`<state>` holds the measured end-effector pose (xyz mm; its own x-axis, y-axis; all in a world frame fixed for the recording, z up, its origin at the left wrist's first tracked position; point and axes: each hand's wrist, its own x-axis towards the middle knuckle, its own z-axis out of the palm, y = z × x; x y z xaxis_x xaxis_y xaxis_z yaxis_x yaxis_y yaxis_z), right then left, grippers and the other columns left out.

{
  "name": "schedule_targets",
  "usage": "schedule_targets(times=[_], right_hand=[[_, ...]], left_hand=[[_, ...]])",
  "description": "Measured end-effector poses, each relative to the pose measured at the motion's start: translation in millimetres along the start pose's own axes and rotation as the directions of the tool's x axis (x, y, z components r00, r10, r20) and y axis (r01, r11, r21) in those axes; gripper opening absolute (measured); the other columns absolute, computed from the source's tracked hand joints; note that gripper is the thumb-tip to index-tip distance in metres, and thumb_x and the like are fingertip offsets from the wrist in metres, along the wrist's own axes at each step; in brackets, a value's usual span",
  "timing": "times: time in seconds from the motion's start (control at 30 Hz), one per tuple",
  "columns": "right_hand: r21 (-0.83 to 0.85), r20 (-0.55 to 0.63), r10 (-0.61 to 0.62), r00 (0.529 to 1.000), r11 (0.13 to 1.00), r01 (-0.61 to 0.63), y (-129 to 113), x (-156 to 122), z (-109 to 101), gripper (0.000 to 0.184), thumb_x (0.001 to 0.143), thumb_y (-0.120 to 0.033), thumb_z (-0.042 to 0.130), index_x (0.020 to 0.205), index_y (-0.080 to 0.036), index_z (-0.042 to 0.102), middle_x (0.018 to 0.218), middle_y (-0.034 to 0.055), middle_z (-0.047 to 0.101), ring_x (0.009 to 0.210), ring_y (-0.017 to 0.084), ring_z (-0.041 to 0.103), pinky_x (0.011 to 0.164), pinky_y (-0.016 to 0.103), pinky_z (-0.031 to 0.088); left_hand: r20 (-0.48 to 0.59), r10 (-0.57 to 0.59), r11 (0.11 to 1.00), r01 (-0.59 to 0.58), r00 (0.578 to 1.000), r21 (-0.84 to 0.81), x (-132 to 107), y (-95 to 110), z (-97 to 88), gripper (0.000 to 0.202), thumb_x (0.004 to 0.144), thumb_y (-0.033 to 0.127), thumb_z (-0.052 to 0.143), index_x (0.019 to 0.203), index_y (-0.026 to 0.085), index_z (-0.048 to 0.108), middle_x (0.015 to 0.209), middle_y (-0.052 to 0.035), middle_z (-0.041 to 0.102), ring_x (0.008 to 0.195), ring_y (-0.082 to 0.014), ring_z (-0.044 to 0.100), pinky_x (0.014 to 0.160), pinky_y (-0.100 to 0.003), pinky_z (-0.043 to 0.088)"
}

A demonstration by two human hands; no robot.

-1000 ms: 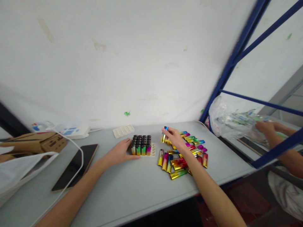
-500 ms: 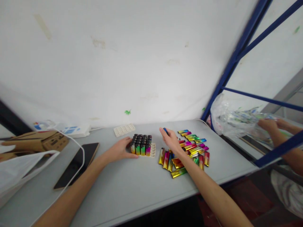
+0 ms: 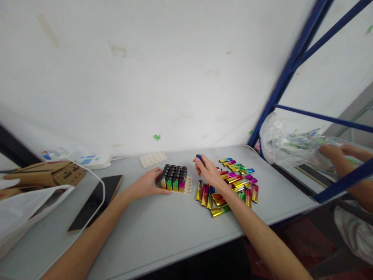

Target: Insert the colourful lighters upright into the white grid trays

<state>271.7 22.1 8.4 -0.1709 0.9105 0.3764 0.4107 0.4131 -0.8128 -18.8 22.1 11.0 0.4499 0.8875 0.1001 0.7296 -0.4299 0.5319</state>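
Note:
Upright lighters (image 3: 174, 178) with black tops and shiny coloured bodies stand packed together in a white tray (image 3: 189, 186), whose right-hand column of holes shows bare. My left hand (image 3: 150, 182) grips the left side of this block, thumb along the front and fingers at the back. Over the table to the right, my right hand (image 3: 207, 170) is closed around a single lighter; only its dark blue end (image 3: 199, 157) shows. Beneath and beyond my right wrist, many loose metallic lighters (image 3: 233, 181) lie spread in a heap.
A second white tray (image 3: 153, 159) lies by the wall. On the left are a dark phone-like slab (image 3: 97, 202), a white cable (image 3: 102, 190), a cardboard box (image 3: 58, 174) and a white bag (image 3: 26, 210). Past the blue frame (image 3: 268, 105), another person's hands (image 3: 332, 151) handle a clear plastic bag (image 3: 291, 142).
My right hand has turned slightly, its fingers now curled lower around the lighter. My left hand stays at the block of lighters. The whole view has shifted a little.

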Motion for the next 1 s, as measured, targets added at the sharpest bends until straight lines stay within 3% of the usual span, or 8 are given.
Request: schedule_targets(times=[0.13,0.3,0.4,0.53,0.7,0.9,1.0], right_hand=[[-0.199,0.08,-0.165,0.983,0.964,0.178,-3.0,-2.2,-2.7,0.039,0.108,-0.051,0.041,0.087,-0.021,0.057,0.092,0.0047,0.063,0.086,0.019,0.06,0.081,0.031,0.047],[-0.391,0.165,-0.106,0.981,0.906,0.164,-5.8,-4.8,-3.9,0.036,0.109,-0.044,0.047,0.081,-0.022,0.053,0.071,-0.0004,0.058,0.067,0.018,0.053,0.07,0.03,0.038],[-0.414,0.212,-0.113,0.971,0.889,0.194,-1.7,-4.2,-4.3,0.03,0.109,-0.04,0.048,0.087,-0.021,0.056,0.077,0.0018,0.063,0.071,0.018,0.056,0.07,0.029,0.037],[-0.37,0.338,-0.183,0.923,0.876,0.309,4.3,-2.4,-8.0,0.024,0.109,-0.035,0.049,0.093,-0.02,0.059,0.086,0.0042,0.066,0.078,0.018,0.058,0.074,0.029,0.04],[-0.348,0.258,-0.204,0.944,0.892,0.288,4.4,-1.8,-13.2,0.032,0.11,-0.042,0.044,0.092,-0.021,0.058,0.082,0.003,0.063,0.076,0.019,0.056,0.074,0.03,0.04],[-0.329,0.397,-0.196,0.897,0.881,0.338,3.6,-2.0,-7.0,0.023,0.107,-0.034,0.05,0.093,-0.02,0.062,0.087,0.0046,0.065,0.078,0.019,0.057,0.075,0.03,0.041],[-0.329,0.41,-0.19,0.892,0.881,0.339,4.7,-1.6,-8.0,0.022,0.105,-0.034,0.056,0.092,-0.019,0.064,0.086,0.0049,0.066,0.077,0.019,0.057,0.076,0.03,0.043]], left_hand=[[-0.003,0.004,1.0,-0.004,1.0,0.005,-0.4,3.1,-1.2,0.07,0.061,0.064,0.086,0.113,0.021,0.071,0.117,-0.01,0.075,0.111,-0.037,0.069,0.097,-0.044,0.057],[-0.004,0.024,1.0,-0.024,1.0,0.013,0.0,4.0,-1.1,0.072,0.06,0.064,0.086,0.117,0.021,0.072,0.119,-0.0097,0.075,0.112,-0.0366,0.07,0.1,-0.043,0.056],[0.0,0.026,0.999,-0.026,1.0,0.022,0.3,2.6,-0.4,0.075,0.061,0.065,0.086,0.119,0.019,0.072,0.12,-0.0105,0.074,0.113,-0.0365,0.069,0.101,-0.043,0.055],[0.013,0.024,1.0,-0.024,1.0,0.012,0.1,1.0,0.5,0.073,0.062,0.064,0.085,0.118,0.019,0.071,0.12,-0.0109,0.073,0.113,-0.0358,0.069,0.102,-0.043,0.054],[0.014,0.021,1.0,-0.021,1.0,0.01,0.2,0.5,0.8,0.072,0.061,0.066,0.085,0.116,0.02,0.071,0.116,-0.0105,0.074,0.109,-0.036,0.069,0.098,-0.044,0.055],[0.006,0.017,1.0,-0.017,1.0,-0.004,-0.7,2.8,0.3,0.069,0.061,0.064,0.086,0.113,0.022,0.071,0.116,-0.0101,0.074,0.11,-0.0365,0.069,0.099,-0.044,0.055],[0.016,0.021,1.0,-0.021,1.0,-0.01,-0.6,3.0,-0.2,0.07,0.062,0.063,0.086,0.115,0.021,0.071,0.116,-0.0104,0.073,0.11,-0.0363,0.069,0.1,-0.044,0.054]])
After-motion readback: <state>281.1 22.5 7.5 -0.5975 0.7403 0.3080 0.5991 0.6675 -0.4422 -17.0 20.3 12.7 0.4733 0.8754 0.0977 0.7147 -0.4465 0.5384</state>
